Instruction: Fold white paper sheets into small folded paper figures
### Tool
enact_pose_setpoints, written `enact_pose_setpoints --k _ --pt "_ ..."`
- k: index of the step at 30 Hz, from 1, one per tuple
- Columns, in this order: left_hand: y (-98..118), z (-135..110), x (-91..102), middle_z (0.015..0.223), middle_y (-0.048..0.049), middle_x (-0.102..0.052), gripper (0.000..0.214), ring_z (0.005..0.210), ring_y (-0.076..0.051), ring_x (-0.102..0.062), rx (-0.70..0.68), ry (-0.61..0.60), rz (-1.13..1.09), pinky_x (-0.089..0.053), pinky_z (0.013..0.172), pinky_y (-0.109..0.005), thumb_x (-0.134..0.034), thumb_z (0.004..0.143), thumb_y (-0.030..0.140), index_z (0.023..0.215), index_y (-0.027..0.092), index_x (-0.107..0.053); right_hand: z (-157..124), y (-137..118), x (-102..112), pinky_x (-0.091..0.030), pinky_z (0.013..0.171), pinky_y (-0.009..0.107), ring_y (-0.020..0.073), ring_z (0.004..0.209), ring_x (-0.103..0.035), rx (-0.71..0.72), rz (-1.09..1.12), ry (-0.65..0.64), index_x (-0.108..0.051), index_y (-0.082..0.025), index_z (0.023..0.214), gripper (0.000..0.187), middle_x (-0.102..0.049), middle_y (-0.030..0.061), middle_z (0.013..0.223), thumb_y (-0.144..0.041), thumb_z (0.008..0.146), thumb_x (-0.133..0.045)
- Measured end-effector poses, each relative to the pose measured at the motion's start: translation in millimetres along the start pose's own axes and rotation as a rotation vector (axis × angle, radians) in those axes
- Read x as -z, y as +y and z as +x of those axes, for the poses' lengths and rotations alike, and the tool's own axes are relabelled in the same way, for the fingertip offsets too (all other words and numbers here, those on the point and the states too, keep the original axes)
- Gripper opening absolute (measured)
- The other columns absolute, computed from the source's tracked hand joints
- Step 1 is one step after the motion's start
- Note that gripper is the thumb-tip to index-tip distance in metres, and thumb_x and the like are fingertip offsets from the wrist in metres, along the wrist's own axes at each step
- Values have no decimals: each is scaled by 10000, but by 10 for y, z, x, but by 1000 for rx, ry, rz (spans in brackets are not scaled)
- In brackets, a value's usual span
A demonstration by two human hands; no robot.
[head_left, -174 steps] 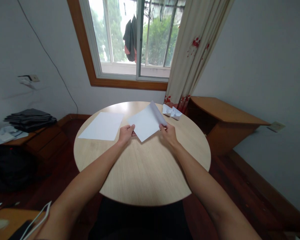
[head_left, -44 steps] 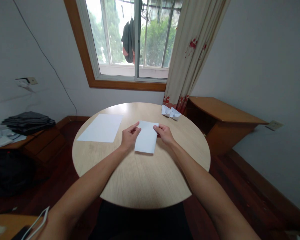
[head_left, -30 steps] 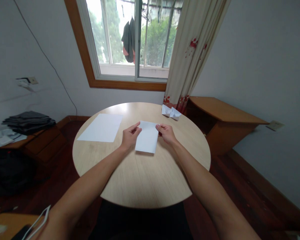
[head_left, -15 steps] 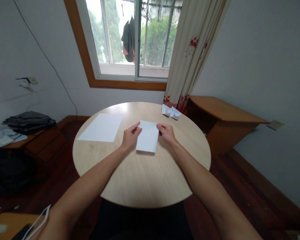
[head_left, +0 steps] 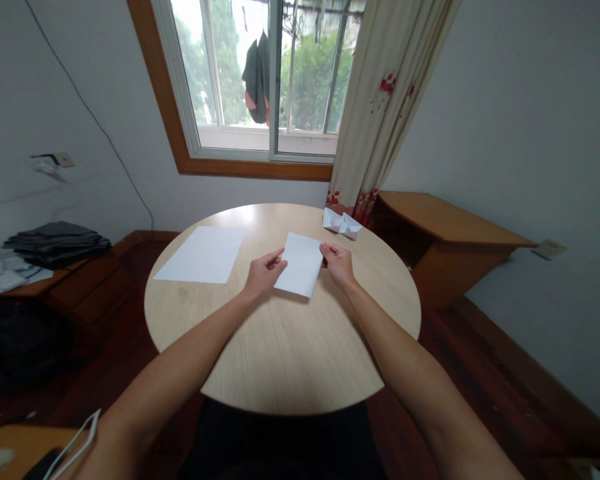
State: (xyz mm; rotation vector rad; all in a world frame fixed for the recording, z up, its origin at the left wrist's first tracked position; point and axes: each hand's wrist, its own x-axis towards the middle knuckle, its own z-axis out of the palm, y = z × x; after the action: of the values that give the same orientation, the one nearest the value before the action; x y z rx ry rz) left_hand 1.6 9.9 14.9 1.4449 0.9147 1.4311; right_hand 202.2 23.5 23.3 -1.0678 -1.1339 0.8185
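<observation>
A folded sheet of white paper [head_left: 301, 265] is held between my two hands, tilted a little above the round table. My left hand [head_left: 266, 272] pinches its left edge between thumb and fingers. On the opposite side, my right hand [head_left: 337, 261] grips the upper right edge, thumb on top and fingers partly hidden. A larger flat sheet of white paper [head_left: 203, 255] lies to the left on the table. Two small folded paper shapes [head_left: 342, 223] stand side by side near the table's far right edge.
The round wooden table [head_left: 290, 360] stands below a window [head_left: 270, 80]. To its right are a curtain [head_left: 375, 120] and a low wooden desk [head_left: 455, 220]. Dark folded cloth [head_left: 55, 243] is stacked on a cabinet at the left, above a black bag [head_left: 23, 343].
The folded paper has turned clockwise and shifted slightly up and to the right. Both hands have moved a little with it and still grip it.
</observation>
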Motion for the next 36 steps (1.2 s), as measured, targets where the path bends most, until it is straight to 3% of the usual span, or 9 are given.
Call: enact_pose_setpoints --k 10,17,21,28,33,36 --pt "-48 7 16 700 -39 -655 515 587 -103 -494 -31 41 35 -356 535 -226 -724 685 358 1124 94 -676 -18 -19 -8 -463 485 247 96 486 -480 -36 73 -41 -630 -144 717 520 -572 1 579 -649 609 -688" --pt "9 8 29 818 -83 -709 475 646 -131 -560 -68 138 43 -427 586 -247 -725 686 346 1094 105 -694 -70 3 -64 -454 470 239 112 497 -534 -175 74 -309 -604 -145 671 571 -612 27 597 -712 616 -649" --pt "24 17 54 873 -104 -721 469 687 -147 -584 -109 158 107 -459 626 -268 -694 718 357 1107 96 -685 -84 20 -79 -477 494 240 118 517 -562 -211 85 -344 -624 -140 681 571 -638 36 615 -701 592 -678" --pt "47 9 44 891 -113 -725 459 701 -153 -605 -138 165 127 -476 640 -270 -684 723 362 1090 87 -689 -66 49 -44 -477 503 219 102 503 -555 -154 48 -349 -611 -130 642 561 -639 29 594 -688 621 -668" --pt "27 32 80 862 -99 -724 474 667 -131 -585 -178 198 161 -456 604 -242 -673 736 374 1108 81 -678 -87 34 -51 -508 522 226 124 543 -609 -260 77 -471 -654 -121 710 564 -677 56 647 -671 599 -700" --pt "15 44 89 857 -96 -724 469 668 -131 -584 -189 212 177 -460 611 -242 -664 743 378 1107 83 -680 -96 38 -53 -501 520 214 117 538 -609 -245 66 -498 -654 -111 688 552 -677 57 634 -655 606 -707"
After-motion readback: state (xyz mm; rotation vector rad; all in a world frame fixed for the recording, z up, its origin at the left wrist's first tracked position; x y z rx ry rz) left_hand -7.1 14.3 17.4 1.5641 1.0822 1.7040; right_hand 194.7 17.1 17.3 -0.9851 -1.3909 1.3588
